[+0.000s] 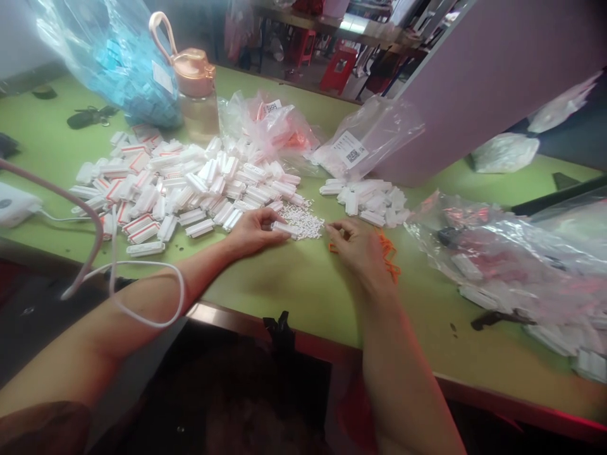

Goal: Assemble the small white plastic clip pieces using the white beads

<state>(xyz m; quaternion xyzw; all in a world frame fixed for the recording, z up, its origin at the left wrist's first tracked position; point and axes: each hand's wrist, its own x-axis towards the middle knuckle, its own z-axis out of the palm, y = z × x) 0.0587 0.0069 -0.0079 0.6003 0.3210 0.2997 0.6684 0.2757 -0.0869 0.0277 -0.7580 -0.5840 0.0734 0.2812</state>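
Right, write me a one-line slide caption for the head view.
Left hand holding a white piece beside tiny white bits, right hand by orange pieces on a green table.

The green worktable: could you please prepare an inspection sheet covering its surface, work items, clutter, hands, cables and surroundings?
Surface: green tabletop, small dark spots at near right.
Work items: heap of white pieces, some red-striped; tiny white parts between the hands; orange pieces beside the right hand.
Clutter: bottle upright beside a bag of blue pieces; clear bag at right.
Hands: left hand holds one white piece; right hand's fingertips are pinched near the tiny parts, contents unclear.
Cables: white cable loops across the view of the left forearm; contact unclear.
Surroundings: purple panel at right; red stools beyond the table.
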